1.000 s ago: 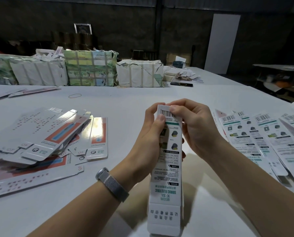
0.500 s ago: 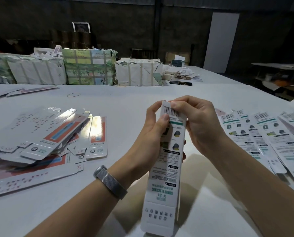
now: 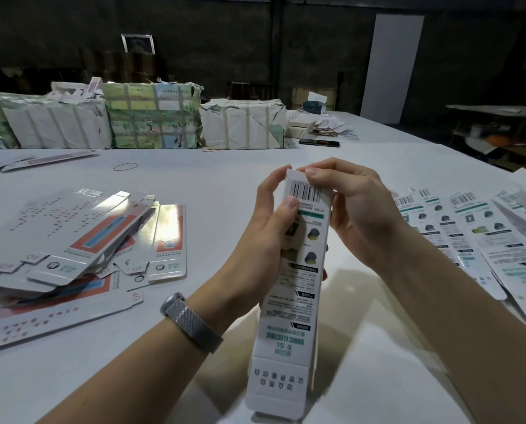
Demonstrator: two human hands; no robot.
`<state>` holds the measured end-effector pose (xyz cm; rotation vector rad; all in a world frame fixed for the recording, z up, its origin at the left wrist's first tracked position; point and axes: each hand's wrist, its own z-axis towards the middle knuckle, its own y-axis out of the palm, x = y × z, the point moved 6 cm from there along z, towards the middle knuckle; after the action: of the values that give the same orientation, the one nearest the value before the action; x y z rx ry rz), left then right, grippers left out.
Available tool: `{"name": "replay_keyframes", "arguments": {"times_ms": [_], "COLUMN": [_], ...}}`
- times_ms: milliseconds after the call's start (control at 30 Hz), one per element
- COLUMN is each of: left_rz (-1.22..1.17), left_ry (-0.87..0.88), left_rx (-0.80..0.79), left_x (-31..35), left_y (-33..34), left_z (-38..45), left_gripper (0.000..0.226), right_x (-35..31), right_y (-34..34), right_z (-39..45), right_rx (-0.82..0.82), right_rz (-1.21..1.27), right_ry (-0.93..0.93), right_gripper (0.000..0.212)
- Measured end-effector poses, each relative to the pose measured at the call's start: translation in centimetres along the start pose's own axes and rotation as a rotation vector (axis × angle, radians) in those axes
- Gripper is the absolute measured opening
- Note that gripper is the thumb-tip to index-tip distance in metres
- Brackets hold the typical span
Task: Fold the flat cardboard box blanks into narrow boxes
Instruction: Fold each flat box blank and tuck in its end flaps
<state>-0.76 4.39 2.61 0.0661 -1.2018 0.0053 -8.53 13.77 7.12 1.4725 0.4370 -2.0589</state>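
A long narrow white box (image 3: 289, 304) with a barcode at its far end and green print is held upright-tilted above the white table (image 3: 225, 185). My left hand (image 3: 268, 240) grips its left side, thumb just below the barcode. My right hand (image 3: 353, 215) pinches the far end flap with curled fingers. The near end flap hangs open toward me. A pile of flat blanks (image 3: 66, 249) with red and blue print lies to the left. Folded flat blanks with barcodes (image 3: 476, 240) are fanned out on the right.
Wrapped bundles of stock (image 3: 151, 117) stand in a row along the table's far side. A rubber band (image 3: 125, 166) lies on the table in front of them, and a dark flat object (image 3: 318, 142) sits by loose scraps at the back right.
The box's near end has swung left and its far end has tipped slightly right. My right fingers have shifted over the top flap; both hands keep hold.
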Motion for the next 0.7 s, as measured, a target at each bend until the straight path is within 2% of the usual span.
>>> {"name": "replay_keyframes", "arguments": {"times_ms": [100,267,467,700], "left_rz": [0.011,0.002,0.0,-0.001], "left_ry": [0.006,0.046,0.041,0.027], "left_rx": [0.007,0.049,0.076,0.064], "left_x": [0.2,0.7,0.7,0.8], "left_y": [-0.2,-0.8,-1.1,-1.3], "left_z": [0.0,0.1,0.1,0.0], "left_gripper": [0.042,0.034,0.031,0.022], "right_x": [0.1,0.6,0.6,1.0], "right_y": [0.2,0.8,1.7,1.7], "right_z": [-0.1,-0.3,-0.8,-0.6], "right_rx": [-0.001,-0.012,-0.026,-0.079], "right_rz": [0.017,0.069,0.11,0.146], "right_ry": [0.018,0.052,-0.089,-0.03], "right_gripper": [0.024,0.037,0.021,0.025]}}
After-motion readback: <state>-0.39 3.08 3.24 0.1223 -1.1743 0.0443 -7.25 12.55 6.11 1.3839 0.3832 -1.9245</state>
